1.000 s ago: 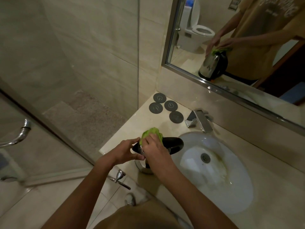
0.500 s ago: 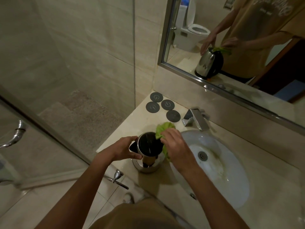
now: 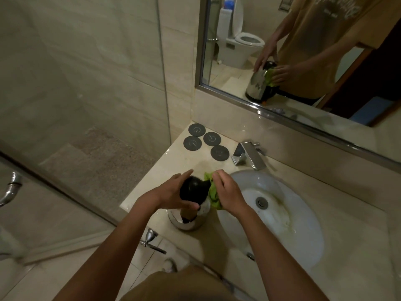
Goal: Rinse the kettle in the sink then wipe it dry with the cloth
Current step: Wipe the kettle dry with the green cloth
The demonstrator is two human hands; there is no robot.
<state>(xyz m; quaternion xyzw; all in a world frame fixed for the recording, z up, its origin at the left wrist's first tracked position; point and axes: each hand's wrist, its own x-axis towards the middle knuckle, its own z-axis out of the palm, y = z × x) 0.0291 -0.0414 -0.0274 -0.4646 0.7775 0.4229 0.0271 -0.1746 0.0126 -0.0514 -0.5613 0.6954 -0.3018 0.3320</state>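
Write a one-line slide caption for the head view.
Left hand steadies the kettle on the counter beside the sink while the right hand presses a green cloth against it.

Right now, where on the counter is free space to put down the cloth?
Bare counter lies between the four dark coasters and the kettle. The strip right of the sink is bare too. Around the faucet and kettle it is crowded.
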